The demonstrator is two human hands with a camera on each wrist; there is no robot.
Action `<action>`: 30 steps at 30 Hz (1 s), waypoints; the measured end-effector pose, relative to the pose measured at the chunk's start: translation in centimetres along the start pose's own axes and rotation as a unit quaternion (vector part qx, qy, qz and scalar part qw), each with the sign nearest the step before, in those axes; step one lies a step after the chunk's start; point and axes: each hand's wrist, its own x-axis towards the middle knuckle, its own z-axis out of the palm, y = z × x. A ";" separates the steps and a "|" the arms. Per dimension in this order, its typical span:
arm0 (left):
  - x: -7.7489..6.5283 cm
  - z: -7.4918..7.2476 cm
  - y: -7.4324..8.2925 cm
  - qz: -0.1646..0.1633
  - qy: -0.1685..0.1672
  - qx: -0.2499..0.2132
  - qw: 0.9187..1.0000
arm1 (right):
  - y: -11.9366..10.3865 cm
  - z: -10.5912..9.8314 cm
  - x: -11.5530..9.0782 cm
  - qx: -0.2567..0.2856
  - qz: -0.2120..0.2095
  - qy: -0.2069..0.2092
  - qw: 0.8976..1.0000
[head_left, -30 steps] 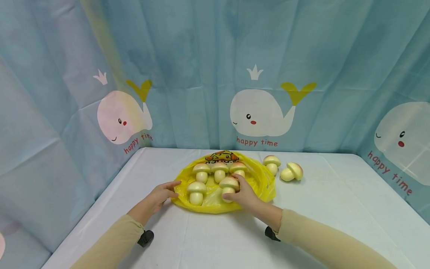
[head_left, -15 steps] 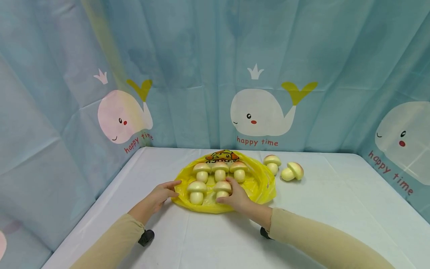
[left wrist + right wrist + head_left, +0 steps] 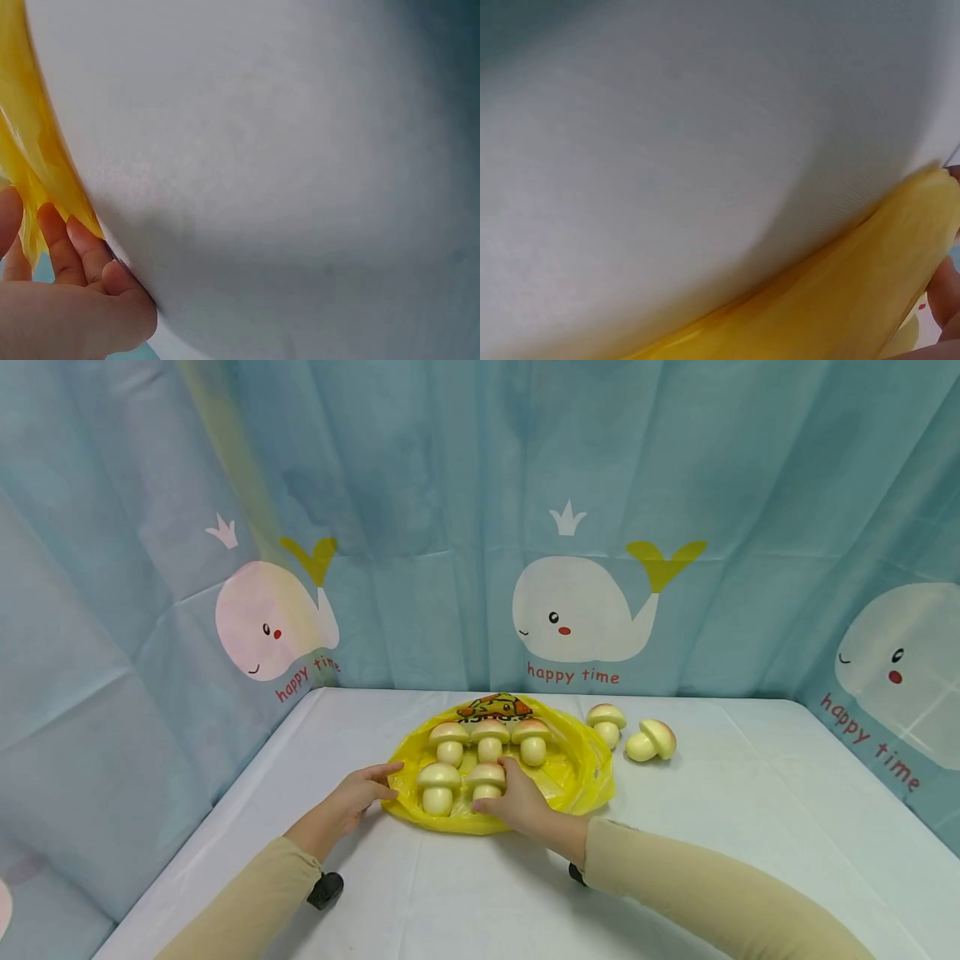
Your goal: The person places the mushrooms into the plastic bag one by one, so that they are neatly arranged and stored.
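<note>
A yellow plastic bag (image 3: 566,777) lies spread on the table, its rim folded up around several toy mushrooms with pale stems and reddish-cream caps. Three of them, including the middle one (image 3: 491,739), form a back row. Nearer the front, a toy mushroom (image 3: 438,789) stands at left. Beside it my right hand (image 3: 517,797) grips another toy mushroom (image 3: 486,775) between thumb and fingers; its base is partly hidden. My left hand (image 3: 360,795) touches the bag's left rim, fingers mostly extended. The left wrist view has these fingertips (image 3: 56,225) against the yellow plastic.
Outside the bag at right, one toy mushroom (image 3: 606,725) stands against the rim and another toy mushroom (image 3: 651,741) lies tilted. A white cloth covers the table (image 3: 720,827). Blue whale-print curtains (image 3: 420,610) rise behind and at both sides.
My right hand has moved left with its toy mushroom, which now sits closer to the front-left one. The left hand has stayed at the bag's rim.
</note>
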 end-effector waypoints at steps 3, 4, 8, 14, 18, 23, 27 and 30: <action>0.1 0.0 0.0 0.001 0.001 0.002 1.000 | -0.1 -0.1 0.0 -0.006 0.005 -0.006 1.000; 0.1 0.0 0.0 0.000 0.000 0.003 1.000 | -0.1 -0.1 0.0 -0.006 0.008 -0.008 1.000; 0.1 0.1 0.0 0.000 0.000 0.004 1.000 | 0.2 -0.5 0.0 -0.004 0.021 -0.016 1.000; 0.1 0.1 -0.1 -0.001 0.000 0.005 1.000 | 0.4 -1.1 -0.2 0.004 0.033 -0.019 0.999; 0.2 0.0 -0.1 -0.002 0.002 0.006 1.000 | 0.3 -1.2 -0.2 0.001 0.026 -0.014 1.000; 0.2 0.1 0.0 -0.004 0.006 0.007 1.000 | 0.0 -0.7 0.0 0.002 0.012 -0.011 1.000; 0.2 0.1 0.1 -0.005 0.005 0.005 1.000 | -0.4 -0.3 0.1 0.005 0.018 -0.011 1.000; 0.2 0.0 0.0 -0.004 0.005 0.003 1.000 | -0.6 -0.2 0.0 0.005 0.026 -0.012 1.000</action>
